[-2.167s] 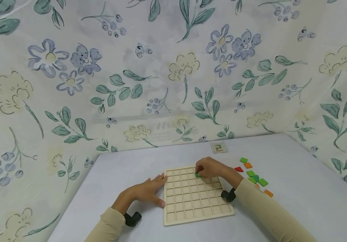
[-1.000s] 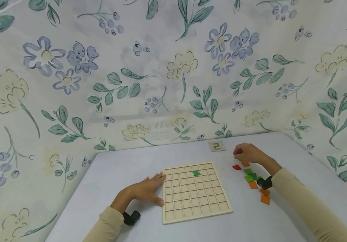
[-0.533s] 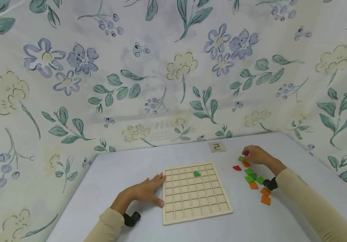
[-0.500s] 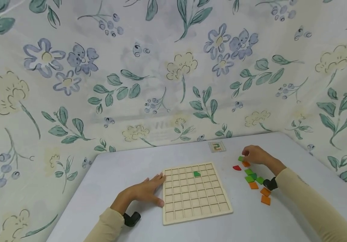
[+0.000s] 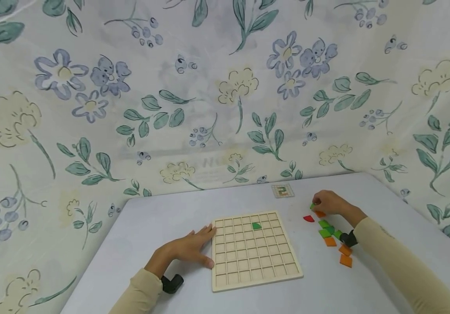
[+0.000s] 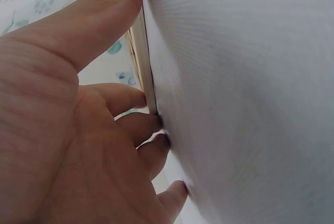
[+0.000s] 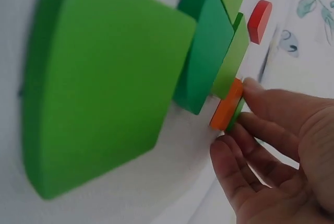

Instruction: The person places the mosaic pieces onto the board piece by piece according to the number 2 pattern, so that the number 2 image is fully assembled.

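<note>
A pale wooden grid board (image 5: 248, 264) lies on the table, with one green quarter-round tile (image 5: 257, 226) in a cell of its upper part. My left hand (image 5: 189, 249) rests spread at the board's left edge, thumb and fingers touching its side; the left wrist view shows the fingertips against that thin edge (image 6: 141, 51). Right of the board, my right hand (image 5: 330, 202) pinches a small green tile (image 5: 312, 206) between thumb and fingers. In the right wrist view an orange tile (image 7: 227, 106) partly hides that green one.
Several loose green tiles (image 5: 325, 233), orange tiles (image 5: 346, 261) and a red tile (image 5: 308, 219) lie right of the board. A small pattern card (image 5: 282, 191) lies behind it. Floral cloth (image 5: 209, 109) hangs behind the white table (image 5: 170, 213).
My right hand placed the green quarter-round tile on the board, moved right to the loose tiles, and now pinches a green one, which looks tilted. The left hand stays at the board's edge.
</note>
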`<state>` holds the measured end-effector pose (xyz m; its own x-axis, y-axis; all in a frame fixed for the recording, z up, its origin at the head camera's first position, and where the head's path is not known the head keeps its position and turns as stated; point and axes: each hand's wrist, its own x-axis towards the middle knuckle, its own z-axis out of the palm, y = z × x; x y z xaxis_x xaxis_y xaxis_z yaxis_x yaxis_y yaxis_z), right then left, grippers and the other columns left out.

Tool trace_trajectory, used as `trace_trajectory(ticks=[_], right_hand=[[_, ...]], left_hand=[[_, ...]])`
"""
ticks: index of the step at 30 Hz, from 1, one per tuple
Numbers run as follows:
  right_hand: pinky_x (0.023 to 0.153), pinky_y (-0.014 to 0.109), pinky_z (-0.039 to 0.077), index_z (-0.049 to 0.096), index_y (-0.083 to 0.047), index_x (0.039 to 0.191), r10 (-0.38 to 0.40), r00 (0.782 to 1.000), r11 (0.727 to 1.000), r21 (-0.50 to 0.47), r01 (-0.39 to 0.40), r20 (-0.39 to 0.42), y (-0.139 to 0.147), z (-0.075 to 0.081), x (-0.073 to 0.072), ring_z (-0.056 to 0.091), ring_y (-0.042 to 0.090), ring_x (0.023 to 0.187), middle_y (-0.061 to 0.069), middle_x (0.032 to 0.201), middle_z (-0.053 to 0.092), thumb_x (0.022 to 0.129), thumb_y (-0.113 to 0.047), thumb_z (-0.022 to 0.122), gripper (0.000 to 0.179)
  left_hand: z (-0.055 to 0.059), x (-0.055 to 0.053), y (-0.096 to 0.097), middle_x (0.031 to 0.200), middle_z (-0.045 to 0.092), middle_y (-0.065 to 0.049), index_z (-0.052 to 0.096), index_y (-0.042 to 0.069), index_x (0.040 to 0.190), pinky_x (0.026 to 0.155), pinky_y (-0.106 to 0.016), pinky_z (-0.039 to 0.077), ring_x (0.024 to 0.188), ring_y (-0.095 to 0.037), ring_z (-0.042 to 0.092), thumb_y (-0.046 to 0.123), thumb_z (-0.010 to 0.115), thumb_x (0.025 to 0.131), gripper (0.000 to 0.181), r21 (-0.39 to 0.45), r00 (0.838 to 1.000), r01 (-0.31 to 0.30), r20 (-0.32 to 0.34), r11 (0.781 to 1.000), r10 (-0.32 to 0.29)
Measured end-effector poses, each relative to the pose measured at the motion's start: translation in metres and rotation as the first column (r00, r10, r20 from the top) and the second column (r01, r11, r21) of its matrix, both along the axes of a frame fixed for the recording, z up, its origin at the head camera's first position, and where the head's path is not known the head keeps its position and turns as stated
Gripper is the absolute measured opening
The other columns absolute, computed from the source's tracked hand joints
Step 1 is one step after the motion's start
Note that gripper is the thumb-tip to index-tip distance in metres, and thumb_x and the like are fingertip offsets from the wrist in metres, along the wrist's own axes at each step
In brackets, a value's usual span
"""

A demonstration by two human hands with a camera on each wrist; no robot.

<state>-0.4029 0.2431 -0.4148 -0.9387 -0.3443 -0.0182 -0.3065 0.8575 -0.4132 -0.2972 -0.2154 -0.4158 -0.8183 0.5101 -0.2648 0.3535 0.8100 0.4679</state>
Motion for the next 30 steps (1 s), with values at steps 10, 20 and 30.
trace_trajectory(ticks=[10,20,30], right_hand=[[0.076,0.037,0.056,0.068,0.007,0.100,0.024,1.000,1.000,0.013,-0.024,0.009,-0.0005,0.0007,-0.0036,0.057,0.021,0.080,0.014,0.093,0.067,0.089,-0.010,0.071,0.020],[0.077,0.037,0.056,0.067,0.004,0.099,0.016,1.000,0.999,0.034,-0.017,0.017,-0.0019,-0.0008,-0.0051,0.056,0.020,0.080,0.012,0.093,0.066,0.090,-0.009,0.070,0.016],[0.075,0.035,0.055,0.066,0.002,0.096,0.010,1.000,0.998,0.065,-0.012,0.029,-0.0027,0.0009,-0.0071,0.055,0.020,0.080,0.010,0.092,0.065,0.089,-0.012,0.071,0.016]], left_hand=[[0.0009,0.0013,-0.0002,0.167,0.011,-0.021,0.021,-0.001,0.158,0.125,-0.061,0.007,0.156,-0.036,0.010,0.049,0.081,0.077,0.112,-0.002,1.000,0.000,-0.008,1.000,0.000],[0.0016,0.0023,-0.0001,0.167,0.012,-0.021,0.021,-0.001,0.158,0.125,-0.060,0.008,0.156,-0.035,0.010,0.049,0.081,0.077,0.112,-0.006,1.000,-0.004,-0.008,1.000,0.004],[-0.0001,0.0021,-0.0012,0.167,0.012,-0.020,0.022,0.000,0.158,0.125,-0.060,0.007,0.156,-0.035,0.011,0.049,0.081,0.077,0.112,-0.004,1.000,-0.004,-0.014,1.000,0.004]])
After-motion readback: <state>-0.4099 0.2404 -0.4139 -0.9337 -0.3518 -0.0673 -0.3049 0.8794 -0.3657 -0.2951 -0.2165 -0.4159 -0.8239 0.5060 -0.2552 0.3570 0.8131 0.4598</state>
